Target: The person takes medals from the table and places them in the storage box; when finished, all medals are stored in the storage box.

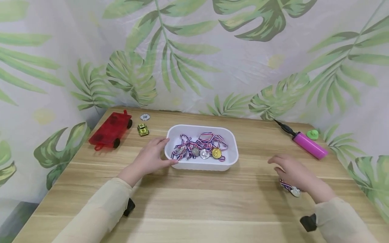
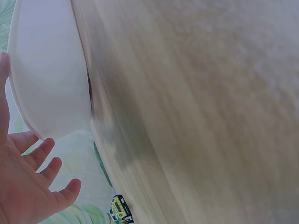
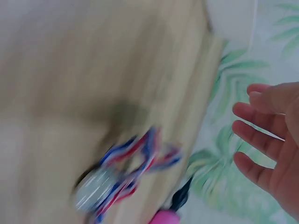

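A white plastic tub [image 1: 200, 166] stands mid-table with several medals [image 1: 205, 154] in it, gold and silver ones on red, white and blue ribbons. At its left end my left hand [image 1: 151, 157] touches the rim with spread thumb and forefinger. The left wrist view shows the other fingers loose in the air beside the tub [image 2: 51, 70]. Off to the right, my right hand [image 1: 293, 172] hovers with relaxed fingers, holding nothing. Below it on the table lies another silver medal [image 1: 294, 191] with its ribbon, partly hidden by the hand in the head view.
At the back left are a red toy cart [image 1: 110, 129] with black wheels, a small yellow toy car [image 1: 142, 129] and a round chip [image 1: 145, 117]. A pink hand pump [image 1: 310, 145] and a green toy duck [image 1: 312, 134] lie at the back right. Leaf-patterned cloth [image 1: 188, 67] hangs behind the table.
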`<state>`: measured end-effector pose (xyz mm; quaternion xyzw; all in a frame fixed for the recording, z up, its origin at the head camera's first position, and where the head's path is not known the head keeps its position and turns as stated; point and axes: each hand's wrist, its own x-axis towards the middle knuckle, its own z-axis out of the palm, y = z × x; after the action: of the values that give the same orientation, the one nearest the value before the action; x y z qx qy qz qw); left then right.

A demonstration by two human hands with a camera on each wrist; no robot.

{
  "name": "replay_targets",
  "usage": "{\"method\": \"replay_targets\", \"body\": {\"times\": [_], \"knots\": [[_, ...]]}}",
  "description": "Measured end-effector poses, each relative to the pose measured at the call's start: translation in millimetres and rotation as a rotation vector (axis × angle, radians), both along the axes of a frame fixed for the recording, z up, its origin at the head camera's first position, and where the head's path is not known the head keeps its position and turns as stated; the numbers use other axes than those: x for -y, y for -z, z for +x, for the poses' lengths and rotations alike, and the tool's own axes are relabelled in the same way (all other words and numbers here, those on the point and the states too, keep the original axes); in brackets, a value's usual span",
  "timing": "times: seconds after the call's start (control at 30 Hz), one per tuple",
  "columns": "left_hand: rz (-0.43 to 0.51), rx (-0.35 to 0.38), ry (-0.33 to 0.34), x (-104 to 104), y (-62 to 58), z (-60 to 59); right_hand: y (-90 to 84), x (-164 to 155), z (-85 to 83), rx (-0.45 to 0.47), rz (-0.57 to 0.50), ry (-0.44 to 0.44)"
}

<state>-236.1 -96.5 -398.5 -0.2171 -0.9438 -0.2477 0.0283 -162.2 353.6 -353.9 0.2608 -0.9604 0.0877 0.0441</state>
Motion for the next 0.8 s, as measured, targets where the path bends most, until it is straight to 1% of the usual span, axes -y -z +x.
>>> {"method": "replay_targets", "body": {"times": [0.1, 0.2, 0.27, 0.33, 0.43, 0.53, 0.6, 0.7, 0.8], "knots": [[0.002, 0.005, -0.002, 0, -0.2, 0.4, 7.1, -18, 13.1, 0.007, 0.014, 0.01], [0.006, 0.002, -0.002, 1, 0.0, 0.6, 18.6, -32, 21.7, -0.04, 0.0, -0.022], [0.008, 0.0, 0.0, 0, -0.3, 0.7, 24.2, -40, 27.3, -0.042, 0.002, -0.009], [0.01, -0.001, -0.001, 0, -0.7, 1.1, 29.4, -46, 31.6, -0.024, -0.01, 0.009], [0.006, -0.002, -0.003, 1, -1.5, 1.4, 33.3, -52, 37.3, 0.063, -0.005, 0.096], [0.002, -0.007, -0.002, 1, -2.1, 1.5, 38.1, -57, 40.3, 0.111, -0.007, 0.141], [0.0, -0.008, -0.001, 1, -2.3, 1.6, 40.7, -59, 41.1, 0.127, -0.008, 0.152], [0.003, -0.007, 0.0, 0, -2.4, 1.6, 43.8, -63, 42.1, 0.14, -0.012, 0.141], [0.004, -0.005, 0.0, 1, -2.1, 1.3, 45.5, -68, 44.4, 0.123, -0.01, 0.125]]}}
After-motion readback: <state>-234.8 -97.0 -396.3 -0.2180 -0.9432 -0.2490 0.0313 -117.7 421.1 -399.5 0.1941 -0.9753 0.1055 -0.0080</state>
